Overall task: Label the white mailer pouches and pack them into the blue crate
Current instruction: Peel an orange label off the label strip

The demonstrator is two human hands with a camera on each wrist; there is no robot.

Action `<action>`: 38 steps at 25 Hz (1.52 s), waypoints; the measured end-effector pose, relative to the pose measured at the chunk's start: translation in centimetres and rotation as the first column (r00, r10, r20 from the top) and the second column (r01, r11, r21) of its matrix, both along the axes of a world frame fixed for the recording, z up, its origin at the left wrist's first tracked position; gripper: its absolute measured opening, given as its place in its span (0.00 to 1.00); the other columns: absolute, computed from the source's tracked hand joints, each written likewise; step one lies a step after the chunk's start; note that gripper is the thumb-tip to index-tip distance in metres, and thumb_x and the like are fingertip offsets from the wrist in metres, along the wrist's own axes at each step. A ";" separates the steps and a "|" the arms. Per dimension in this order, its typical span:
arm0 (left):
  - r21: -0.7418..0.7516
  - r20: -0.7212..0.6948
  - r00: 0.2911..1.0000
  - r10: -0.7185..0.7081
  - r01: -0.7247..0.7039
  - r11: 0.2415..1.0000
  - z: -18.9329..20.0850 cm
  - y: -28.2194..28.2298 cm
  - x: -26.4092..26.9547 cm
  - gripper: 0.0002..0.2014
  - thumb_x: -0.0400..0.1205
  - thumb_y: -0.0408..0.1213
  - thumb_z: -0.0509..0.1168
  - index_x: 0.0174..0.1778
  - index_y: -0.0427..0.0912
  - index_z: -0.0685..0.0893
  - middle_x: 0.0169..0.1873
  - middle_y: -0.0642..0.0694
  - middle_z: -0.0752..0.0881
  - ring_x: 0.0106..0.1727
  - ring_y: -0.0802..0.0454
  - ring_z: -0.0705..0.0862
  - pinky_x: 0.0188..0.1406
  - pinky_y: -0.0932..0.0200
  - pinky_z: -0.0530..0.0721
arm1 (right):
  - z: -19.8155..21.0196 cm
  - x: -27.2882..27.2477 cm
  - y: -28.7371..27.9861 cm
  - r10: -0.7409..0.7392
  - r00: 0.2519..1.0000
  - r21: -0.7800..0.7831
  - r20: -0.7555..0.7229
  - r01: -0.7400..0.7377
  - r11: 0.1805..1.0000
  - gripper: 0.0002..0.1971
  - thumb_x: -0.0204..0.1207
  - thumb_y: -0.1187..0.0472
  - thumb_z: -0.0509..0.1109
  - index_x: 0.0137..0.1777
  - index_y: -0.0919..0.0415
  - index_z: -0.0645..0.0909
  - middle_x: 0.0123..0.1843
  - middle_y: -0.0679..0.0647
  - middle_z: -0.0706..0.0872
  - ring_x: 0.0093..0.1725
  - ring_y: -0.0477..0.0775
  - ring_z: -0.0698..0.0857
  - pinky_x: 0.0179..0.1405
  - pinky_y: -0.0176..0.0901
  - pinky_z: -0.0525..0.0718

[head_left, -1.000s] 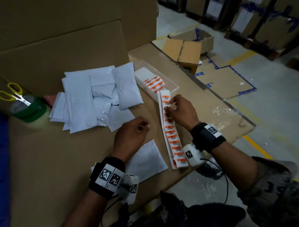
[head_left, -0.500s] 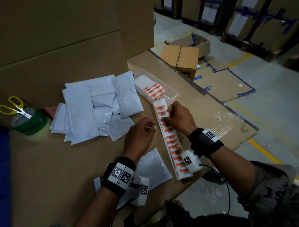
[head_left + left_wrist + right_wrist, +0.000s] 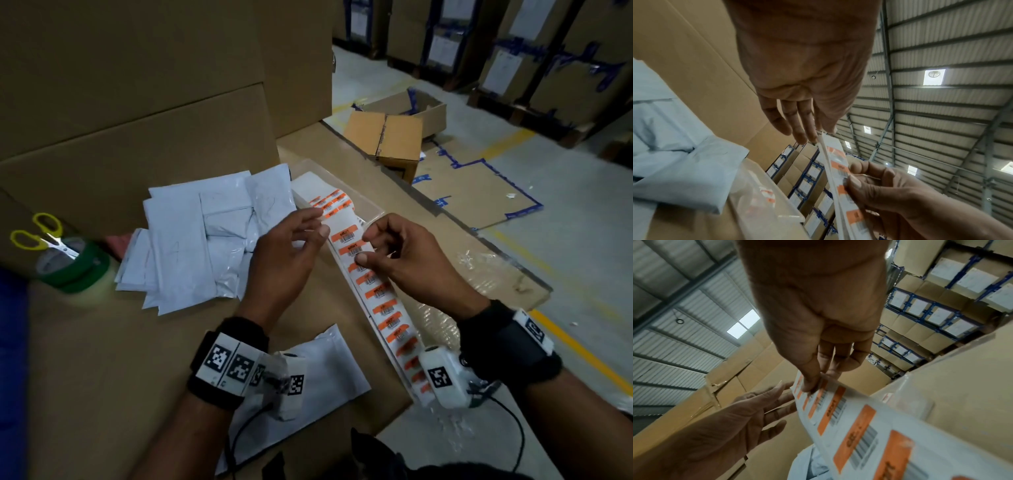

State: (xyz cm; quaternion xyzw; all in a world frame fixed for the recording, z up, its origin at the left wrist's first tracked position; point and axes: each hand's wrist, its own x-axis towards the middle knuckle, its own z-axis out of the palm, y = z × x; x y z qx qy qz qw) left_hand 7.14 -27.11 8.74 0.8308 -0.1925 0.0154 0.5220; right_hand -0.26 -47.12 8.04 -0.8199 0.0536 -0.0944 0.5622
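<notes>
A long label strip (image 3: 383, 301) with orange barcode stickers runs from the table's near edge up toward a clear tray. My right hand (image 3: 363, 247) pinches its upper part between thumb and fingers, plain in the right wrist view (image 3: 816, 384). My left hand (image 3: 318, 224) reaches in from the left with straight, spread fingers (image 3: 777, 402) touching the strip's top end (image 3: 821, 138). A pile of white mailer pouches (image 3: 198, 240) lies behind the left hand. One single pouch (image 3: 329, 370) lies flat by my left wrist. The blue crate (image 3: 10, 359) shows at the left edge.
A clear tray (image 3: 373, 212) holding more orange labels (image 3: 334, 200) sits beyond the strip. Green tape rolls (image 3: 77, 270) with yellow scissors (image 3: 41, 236) stand at left. Tall cardboard boxes (image 3: 137, 102) wall the back. The table's right edge drops to the floor, where an open carton (image 3: 394, 137) stands.
My left hand left the single pouch and moved up to the strip's top end. My right hand lifted the strip's upper part off the table.
</notes>
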 end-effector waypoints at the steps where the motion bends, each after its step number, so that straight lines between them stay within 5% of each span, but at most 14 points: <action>1: -0.002 0.008 1.000 0.000 0.000 1.000 0.7 0.3 0.2 0.15 0.85 0.49 0.70 0.68 0.59 0.82 0.53 0.69 0.86 0.54 0.76 0.84 0.52 0.73 0.85 | 0.6 -0.3 0.1 0.032 0.999 -0.004 0.008 -0.032 0.999 0.12 0.75 0.62 0.83 0.52 0.54 0.84 0.40 0.43 0.91 0.38 0.43 0.91 0.38 0.33 0.86; 3: 0.000 -0.002 1.000 -0.022 0.022 1.000 1.7 1.0 0.4 0.16 0.85 0.50 0.71 0.68 0.57 0.84 0.53 0.68 0.87 0.53 0.74 0.85 0.50 0.75 0.84 | 1.6 -0.8 0.4 0.082 0.996 0.007 0.024 -0.083 0.997 0.10 0.76 0.63 0.82 0.53 0.55 0.84 0.42 0.44 0.92 0.39 0.43 0.91 0.37 0.32 0.85; 8: 0.015 -0.044 0.988 -0.149 0.149 0.989 2.7 1.5 0.6 0.10 0.85 0.44 0.72 0.58 0.47 0.92 0.48 0.58 0.92 0.50 0.63 0.90 0.57 0.54 0.90 | 2.8 -1.6 1.2 0.068 0.995 -0.066 0.075 -0.063 0.996 0.10 0.79 0.56 0.79 0.57 0.47 0.83 0.48 0.43 0.91 0.42 0.47 0.92 0.36 0.39 0.89; 14: 0.014 -0.053 0.979 -0.197 0.198 0.980 3.0 1.0 0.4 0.08 0.85 0.43 0.71 0.56 0.46 0.93 0.47 0.55 0.93 0.49 0.59 0.92 0.55 0.49 0.91 | 2.0 -1.2 1.7 0.089 0.964 -0.419 0.251 0.026 0.907 0.15 0.84 0.53 0.74 0.69 0.47 0.83 0.66 0.43 0.86 0.45 0.41 0.88 0.44 0.40 0.88; 18: 0.011 -0.072 0.979 -0.190 0.192 0.981 3.3 0.7 0.5 0.08 0.86 0.44 0.70 0.53 0.46 0.93 0.46 0.54 0.93 0.47 0.58 0.92 0.53 0.49 0.92 | 1.8 -0.9 1.9 0.061 0.967 -0.379 0.246 0.038 0.925 0.14 0.82 0.55 0.76 0.66 0.51 0.84 0.64 0.46 0.88 0.43 0.42 0.88 0.44 0.44 0.91; 21: 0.021 -0.073 0.980 -0.186 0.188 0.982 3.4 0.7 0.8 0.09 0.86 0.44 0.71 0.54 0.45 0.92 0.47 0.53 0.93 0.47 0.59 0.92 0.53 0.50 0.92 | 2.1 -0.6 2.0 0.046 0.969 -0.338 0.242 0.039 0.940 0.09 0.83 0.54 0.75 0.62 0.51 0.85 0.57 0.46 0.90 0.42 0.40 0.90 0.42 0.38 0.90; 23: 0.076 -0.017 0.984 -0.175 0.176 0.981 3.1 0.8 0.9 0.10 0.85 0.48 0.70 0.56 0.47 0.92 0.49 0.55 0.93 0.49 0.58 0.91 0.52 0.48 0.92 | 2.1 -0.2 1.9 0.054 0.962 -0.344 0.267 0.043 0.938 0.08 0.85 0.53 0.72 0.60 0.53 0.85 0.54 0.45 0.90 0.42 0.36 0.89 0.41 0.28 0.87; 29: 0.319 0.260 0.957 -0.127 0.039 0.947 3.4 0.5 -0.1 0.16 0.86 0.57 0.64 0.61 0.54 0.90 0.55 0.57 0.91 0.52 0.60 0.88 0.50 0.57 0.88 | 1.3 0.6 1.2 0.141 0.916 -0.571 0.375 0.108 0.814 0.09 0.87 0.52 0.66 0.60 0.53 0.84 0.53 0.47 0.89 0.40 0.34 0.79 0.44 0.24 0.77; 33: 0.465 0.560 0.813 -0.158 -0.151 0.872 3.8 0.0 -0.7 0.12 0.87 0.48 0.66 0.59 0.47 0.91 0.53 0.48 0.92 0.51 0.48 0.87 0.48 0.51 0.83 | 0.2 0.9 1.2 0.169 0.899 -0.654 0.405 0.156 0.740 0.06 0.91 0.52 0.62 0.60 0.50 0.79 0.53 0.48 0.86 0.44 0.45 0.84 0.42 0.39 0.84; 38: 0.555 0.715 0.654 -0.247 -0.317 0.769 3.3 -0.7 -0.6 0.13 0.90 0.47 0.60 0.51 0.45 0.88 0.48 0.45 0.89 0.53 0.43 0.84 0.59 0.46 0.74 | -0.7 1.0 0.6 0.111 0.908 -0.736 0.403 0.250 0.629 0.16 0.91 0.48 0.57 0.61 0.58 0.81 0.70 0.55 0.83 0.48 0.50 0.84 0.48 0.35 0.74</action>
